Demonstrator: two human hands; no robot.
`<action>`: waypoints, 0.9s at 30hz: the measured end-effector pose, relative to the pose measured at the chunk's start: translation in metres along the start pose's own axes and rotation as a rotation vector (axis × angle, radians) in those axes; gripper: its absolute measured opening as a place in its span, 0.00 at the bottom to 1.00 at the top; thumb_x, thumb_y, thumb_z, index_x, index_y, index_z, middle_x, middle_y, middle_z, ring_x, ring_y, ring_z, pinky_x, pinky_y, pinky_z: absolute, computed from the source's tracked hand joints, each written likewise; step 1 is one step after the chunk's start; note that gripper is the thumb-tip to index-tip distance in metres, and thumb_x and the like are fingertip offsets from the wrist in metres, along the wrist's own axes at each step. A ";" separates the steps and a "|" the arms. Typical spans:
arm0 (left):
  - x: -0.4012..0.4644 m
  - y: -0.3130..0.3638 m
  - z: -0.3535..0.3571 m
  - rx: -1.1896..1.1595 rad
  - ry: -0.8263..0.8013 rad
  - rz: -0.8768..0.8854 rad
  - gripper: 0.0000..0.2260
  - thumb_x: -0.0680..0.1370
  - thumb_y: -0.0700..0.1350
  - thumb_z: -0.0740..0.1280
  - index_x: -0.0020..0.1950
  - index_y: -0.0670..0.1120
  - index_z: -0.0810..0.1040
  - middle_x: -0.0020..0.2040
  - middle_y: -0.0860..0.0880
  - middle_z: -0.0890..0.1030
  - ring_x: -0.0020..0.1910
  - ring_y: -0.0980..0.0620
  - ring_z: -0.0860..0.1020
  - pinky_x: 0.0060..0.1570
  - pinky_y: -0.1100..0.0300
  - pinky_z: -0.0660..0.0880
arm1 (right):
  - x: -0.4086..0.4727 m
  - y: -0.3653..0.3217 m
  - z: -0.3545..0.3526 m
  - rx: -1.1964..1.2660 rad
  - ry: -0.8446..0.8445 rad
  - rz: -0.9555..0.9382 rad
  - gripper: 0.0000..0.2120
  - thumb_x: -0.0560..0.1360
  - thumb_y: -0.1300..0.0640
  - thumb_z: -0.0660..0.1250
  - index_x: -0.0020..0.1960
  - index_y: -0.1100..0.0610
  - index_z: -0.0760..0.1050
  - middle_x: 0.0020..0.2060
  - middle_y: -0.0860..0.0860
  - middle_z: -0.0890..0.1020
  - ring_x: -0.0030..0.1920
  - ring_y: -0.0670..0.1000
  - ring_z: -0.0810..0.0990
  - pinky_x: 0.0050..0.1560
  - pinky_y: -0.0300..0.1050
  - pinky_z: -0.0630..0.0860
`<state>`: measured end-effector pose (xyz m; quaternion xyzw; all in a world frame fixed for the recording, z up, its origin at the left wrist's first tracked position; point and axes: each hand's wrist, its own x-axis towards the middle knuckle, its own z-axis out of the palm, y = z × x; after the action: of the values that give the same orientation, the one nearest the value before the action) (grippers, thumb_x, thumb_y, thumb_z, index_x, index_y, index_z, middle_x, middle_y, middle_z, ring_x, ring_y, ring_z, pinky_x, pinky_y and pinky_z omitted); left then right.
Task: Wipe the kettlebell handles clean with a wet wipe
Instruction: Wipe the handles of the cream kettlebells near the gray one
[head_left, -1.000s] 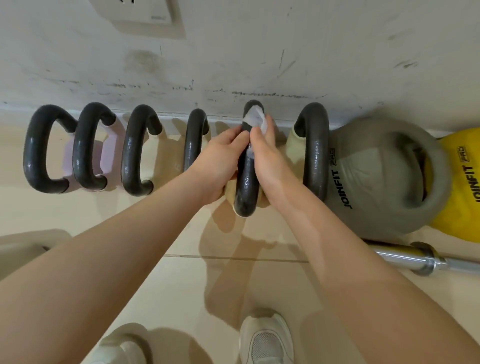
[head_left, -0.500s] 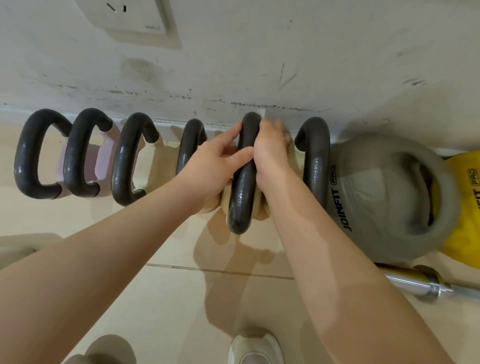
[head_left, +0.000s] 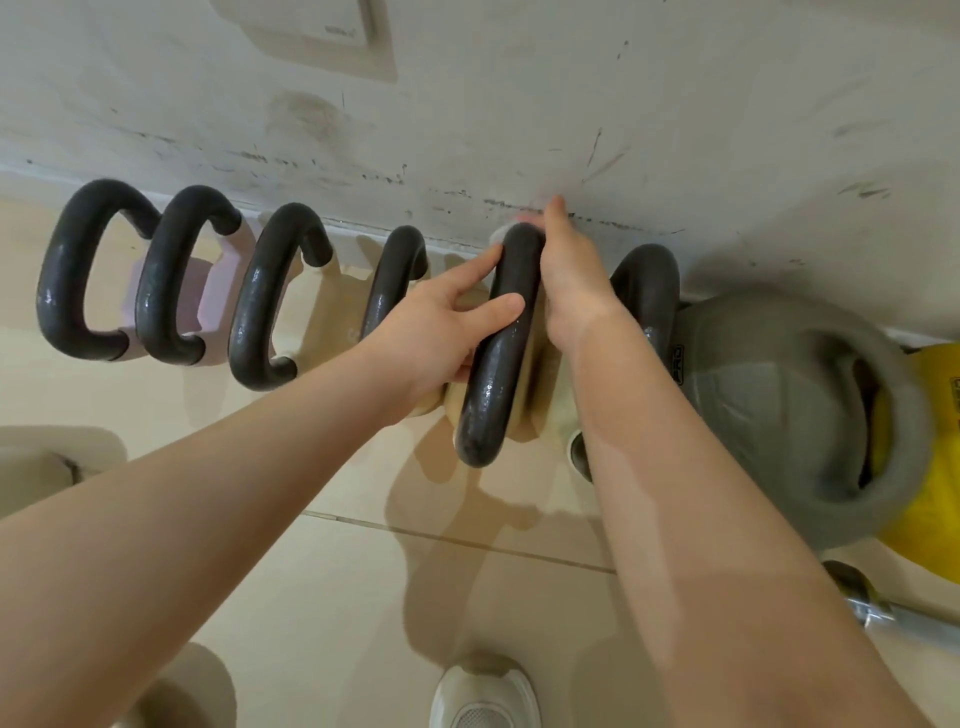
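A row of kettlebells with dark handles stands against the wall. The fifth dark handle (head_left: 501, 358) rises from a cream bell. My left hand (head_left: 441, 332) holds this handle from the left, thumb and forefinger laid on it. My right hand (head_left: 569, 283) reaches round the handle's far end by the wall, fingers curled there. A bit of the white wet wipe (head_left: 503, 233) shows at the handle's top, under those fingers; most of it is hidden.
Left of it stand more dark handles (head_left: 265, 301) on pink and cream bells. To the right are another dark handle (head_left: 649, 291), a big grey kettlebell (head_left: 789, 415), a yellow one (head_left: 930, 467) and a steel barbell end (head_left: 878, 613). My shoe (head_left: 483, 696) is on the tile floor.
My right hand has slid with the wipe from the top of the handle over to its far end by the wall. The wipe went mostly out of sight. My left hand kept its hold.
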<state>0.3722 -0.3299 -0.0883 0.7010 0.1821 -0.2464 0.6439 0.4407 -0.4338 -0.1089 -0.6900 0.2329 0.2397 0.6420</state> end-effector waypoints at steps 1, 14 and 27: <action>0.001 -0.001 0.000 -0.011 0.003 -0.003 0.25 0.77 0.48 0.65 0.72 0.60 0.63 0.50 0.48 0.85 0.46 0.52 0.83 0.40 0.64 0.80 | 0.001 -0.001 -0.001 -0.059 -0.034 -0.030 0.24 0.80 0.41 0.46 0.55 0.54 0.76 0.49 0.51 0.79 0.51 0.50 0.77 0.56 0.48 0.74; -0.009 -0.018 -0.030 -0.331 0.006 -0.165 0.24 0.79 0.59 0.52 0.70 0.48 0.68 0.66 0.46 0.75 0.66 0.49 0.72 0.65 0.54 0.65 | -0.045 -0.005 0.017 -1.786 -0.329 -0.762 0.19 0.80 0.50 0.50 0.35 0.52 0.70 0.35 0.52 0.74 0.58 0.56 0.74 0.72 0.54 0.52; -0.010 -0.020 -0.022 -0.276 0.002 -0.102 0.31 0.79 0.63 0.41 0.74 0.45 0.61 0.71 0.48 0.71 0.72 0.53 0.63 0.72 0.55 0.56 | -0.100 0.103 0.001 -2.186 -0.189 -1.155 0.17 0.75 0.57 0.56 0.51 0.57 0.82 0.48 0.53 0.84 0.58 0.57 0.77 0.72 0.56 0.51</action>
<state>0.3554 -0.3049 -0.0976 0.5961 0.2502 -0.2505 0.7206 0.2982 -0.4380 -0.1253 -0.8448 -0.4744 0.0392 -0.2443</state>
